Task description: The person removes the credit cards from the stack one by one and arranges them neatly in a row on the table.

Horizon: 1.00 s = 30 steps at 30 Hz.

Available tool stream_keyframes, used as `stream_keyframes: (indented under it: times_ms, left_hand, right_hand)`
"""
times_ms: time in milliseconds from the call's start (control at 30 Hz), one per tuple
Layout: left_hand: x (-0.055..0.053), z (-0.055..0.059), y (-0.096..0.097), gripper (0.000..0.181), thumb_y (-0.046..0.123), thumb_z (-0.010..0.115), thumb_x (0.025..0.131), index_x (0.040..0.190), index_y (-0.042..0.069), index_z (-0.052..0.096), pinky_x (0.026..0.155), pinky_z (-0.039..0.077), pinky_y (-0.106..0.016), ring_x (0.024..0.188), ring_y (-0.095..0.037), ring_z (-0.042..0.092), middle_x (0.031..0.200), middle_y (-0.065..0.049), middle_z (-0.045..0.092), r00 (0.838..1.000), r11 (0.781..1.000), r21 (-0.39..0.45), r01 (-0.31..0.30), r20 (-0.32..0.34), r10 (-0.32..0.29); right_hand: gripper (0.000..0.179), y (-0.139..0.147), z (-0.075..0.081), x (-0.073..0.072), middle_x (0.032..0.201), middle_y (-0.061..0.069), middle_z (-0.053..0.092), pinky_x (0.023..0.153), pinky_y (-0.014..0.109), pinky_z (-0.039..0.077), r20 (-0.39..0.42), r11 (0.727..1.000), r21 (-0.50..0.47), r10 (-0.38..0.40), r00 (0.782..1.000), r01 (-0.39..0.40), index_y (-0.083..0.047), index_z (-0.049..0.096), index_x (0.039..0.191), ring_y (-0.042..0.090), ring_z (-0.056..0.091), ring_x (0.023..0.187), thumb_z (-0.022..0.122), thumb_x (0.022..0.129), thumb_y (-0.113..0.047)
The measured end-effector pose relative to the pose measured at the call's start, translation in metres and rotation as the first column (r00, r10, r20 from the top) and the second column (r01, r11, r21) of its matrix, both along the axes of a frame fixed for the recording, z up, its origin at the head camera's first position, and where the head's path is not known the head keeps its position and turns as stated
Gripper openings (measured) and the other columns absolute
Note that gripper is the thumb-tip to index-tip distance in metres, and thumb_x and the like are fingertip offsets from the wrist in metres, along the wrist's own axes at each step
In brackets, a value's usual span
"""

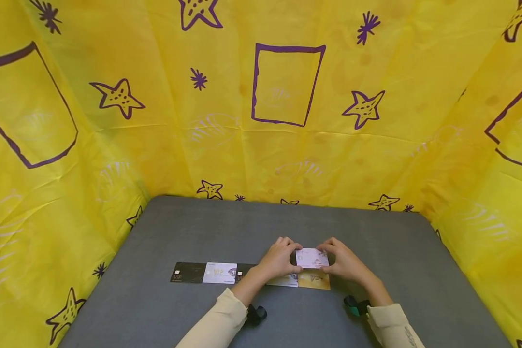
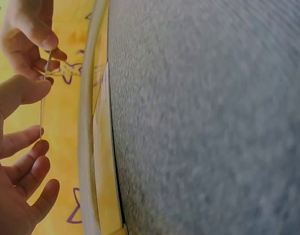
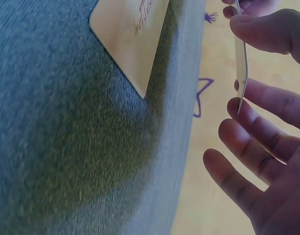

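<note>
Between both hands a pale pink-white card [image 1: 311,258] is held up above the table. My left hand [image 1: 279,257] pinches its left edge with thumb and fingers; my right hand [image 1: 340,259] pinches the right edge. Seen edge-on in the left wrist view, the card [image 2: 42,105] is a thin line between fingertips. The right wrist view shows the card [image 3: 241,63] between thumb and fingers, clear of the table. Just below it a gold card [image 1: 314,280] lies flat, ending a row. The left forearm partly hides the row's middle.
Along the row lie a black card [image 1: 187,272], a white VIP card [image 1: 220,273], another black card [image 1: 241,271] and another white card [image 1: 287,280]. They lie on a grey table [image 1: 200,319]. A yellow patterned cloth [image 1: 287,154] walls the back and sides.
</note>
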<state>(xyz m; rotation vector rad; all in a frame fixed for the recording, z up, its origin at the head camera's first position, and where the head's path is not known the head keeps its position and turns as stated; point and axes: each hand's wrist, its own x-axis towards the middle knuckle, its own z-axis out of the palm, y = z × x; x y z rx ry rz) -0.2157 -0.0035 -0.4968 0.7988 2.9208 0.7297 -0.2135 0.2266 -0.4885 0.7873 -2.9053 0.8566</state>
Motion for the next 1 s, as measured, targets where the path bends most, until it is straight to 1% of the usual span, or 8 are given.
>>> stream_keyframes:
  times_ms: [67,233,500,600,733,1000]
  left_hand:
    - [0.001,0.001,0.001,0.054,0.035,0.079,0.077,0.125,0.015,0.064,0.088,0.043,-0.029,0.102,-0.015,0.05,0.113,-0.001,0.06,1.0,1.0,-0.003,0.006,-0.005,-0.006]
    - [0.004,0.001,0.006,0.053,0.034,0.078,0.077,0.125,0.014,0.064,0.089,0.043,-0.028,0.102,-0.015,0.05,0.114,-0.001,0.06,1.0,1.0,-0.003,0.016,-0.001,-0.016]
    - [0.005,0.001,0.019,0.052,0.032,0.078,0.075,0.122,0.014,0.065,0.088,0.043,-0.028,0.102,-0.015,0.051,0.112,-0.001,0.061,0.999,1.0,-0.006,0.022,-0.027,-0.023]
    - [0.006,0.001,0.025,0.052,0.032,0.078,0.075,0.122,0.014,0.065,0.088,0.043,-0.028,0.102,-0.016,0.051,0.113,-0.001,0.061,1.0,1.0,-0.007,0.018,-0.015,-0.018]
    - [0.007,-0.001,0.031,0.052,0.033,0.079,0.075,0.122,0.015,0.066,0.086,0.043,-0.028,0.101,-0.015,0.05,0.111,0.0,0.061,1.0,1.0,-0.015,0.013,-0.003,-0.013]
    - [0.006,-0.004,0.045,0.051,0.035,0.08,0.073,0.119,0.017,0.067,0.084,0.043,-0.026,0.102,-0.015,0.051,0.109,0.001,0.062,1.0,1.0,-0.025,0.014,-0.014,-0.015]
  right_hand:
    - [0.044,0.002,0.001,0.001,0.104,0.004,0.058,0.081,0.035,0.047,-0.009,1.0,0.01,0.005,1.0,-0.005,-0.006,0.069,0.11,0.022,0.057,0.096,0.084,0.069,-0.014]
    - [0.045,0.008,0.001,0.003,0.104,0.004,0.058,0.079,0.034,0.047,0.0,1.0,0.01,0.006,1.0,-0.006,-0.006,0.069,0.11,0.021,0.055,0.095,0.085,0.069,-0.016]
    - [0.046,0.018,-0.003,0.009,0.103,0.004,0.058,0.08,0.035,0.047,-0.041,0.999,-0.012,-0.051,0.998,0.051,-0.005,0.07,0.109,0.021,0.055,0.096,0.086,0.066,-0.011]
    - [0.046,0.023,-0.003,0.01,0.103,0.004,0.058,0.079,0.033,0.047,-0.03,0.998,-0.03,-0.058,0.998,0.057,-0.005,0.07,0.108,0.022,0.055,0.095,0.086,0.066,-0.011]
    - [0.046,0.028,-0.003,0.012,0.102,0.003,0.058,0.077,0.032,0.046,-0.009,0.998,-0.037,-0.055,0.998,0.054,-0.005,0.07,0.108,0.021,0.054,0.094,0.086,0.066,-0.012]
    - [0.043,0.04,-0.004,0.015,0.101,0.001,0.06,0.078,0.032,0.045,0.0,0.996,-0.05,-0.073,0.997,0.073,-0.006,0.071,0.105,0.021,0.054,0.093,0.086,0.066,-0.01]
